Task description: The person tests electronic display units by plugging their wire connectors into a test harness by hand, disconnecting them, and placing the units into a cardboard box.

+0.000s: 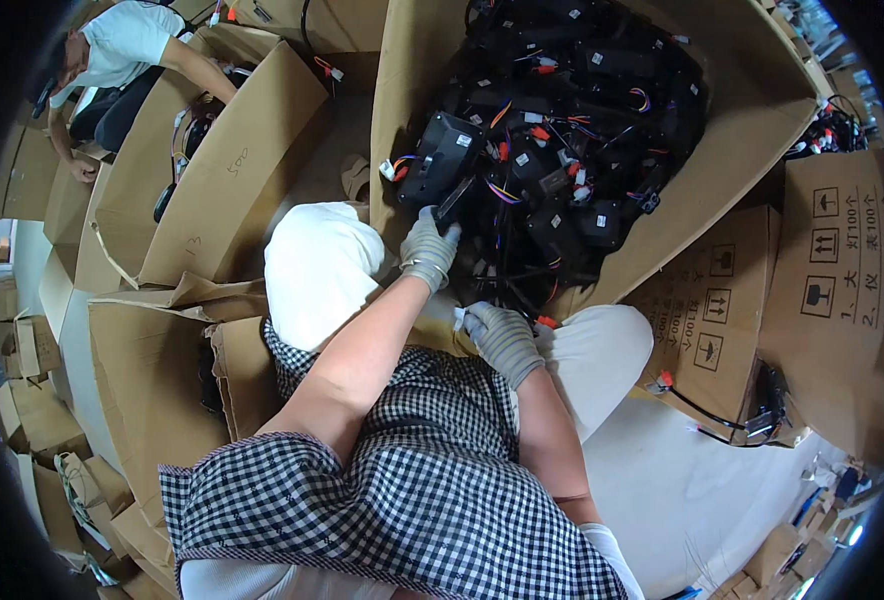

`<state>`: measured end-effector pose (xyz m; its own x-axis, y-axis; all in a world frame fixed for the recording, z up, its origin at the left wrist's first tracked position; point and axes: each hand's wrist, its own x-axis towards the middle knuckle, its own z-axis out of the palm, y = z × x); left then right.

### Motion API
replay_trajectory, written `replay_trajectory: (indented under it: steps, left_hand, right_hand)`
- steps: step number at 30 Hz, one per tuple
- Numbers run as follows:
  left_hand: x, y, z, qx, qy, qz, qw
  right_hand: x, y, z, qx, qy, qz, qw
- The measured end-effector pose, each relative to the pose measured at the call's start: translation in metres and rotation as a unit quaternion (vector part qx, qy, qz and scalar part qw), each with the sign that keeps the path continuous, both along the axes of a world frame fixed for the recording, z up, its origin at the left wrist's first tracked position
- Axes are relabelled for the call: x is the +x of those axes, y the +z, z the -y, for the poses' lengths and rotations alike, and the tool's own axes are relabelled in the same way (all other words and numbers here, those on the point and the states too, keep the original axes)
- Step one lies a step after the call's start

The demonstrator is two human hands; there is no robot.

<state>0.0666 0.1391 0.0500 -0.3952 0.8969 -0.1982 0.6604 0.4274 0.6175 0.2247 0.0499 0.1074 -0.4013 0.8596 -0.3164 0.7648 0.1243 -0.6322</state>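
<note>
My left hand (430,250), in a grey striped work glove, is closed around the lower end of a black plastic unit (446,152). That unit has a flat, box-like body with a small pale label, and it leans at the left inner side of a large open carton (398,70). My right hand (504,342), gloved the same way, is closed with a small white connector (459,318) at its fingertips, just outside the carton's near edge. Many similar black units (617,60) with coloured wires and red and white plugs fill the carton.
Another person (127,45) works at an open carton (212,190) on the left. Closed cartons (832,280) stand on the right, with a black cable (707,413) hanging beside them. A folded-open carton (147,390) sits by my left side. Pale floor (662,490) shows at the lower right.
</note>
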Motion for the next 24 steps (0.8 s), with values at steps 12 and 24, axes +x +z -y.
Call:
replay_trajectory:
  steps: [12, 24]
  left_hand:
    - [-0.035, -0.041, -0.019, 0.144, -0.106, 0.156, 0.971]
    - [-0.062, -0.13, 0.0, -0.048, -0.09, 0.394, 0.913]
  right_hand:
    - [0.007, 0.008, -0.008, -0.002, -0.018, -0.01, 1.0]
    - [-0.006, -0.018, -0.012, 0.033, -0.055, 0.099, 0.993]
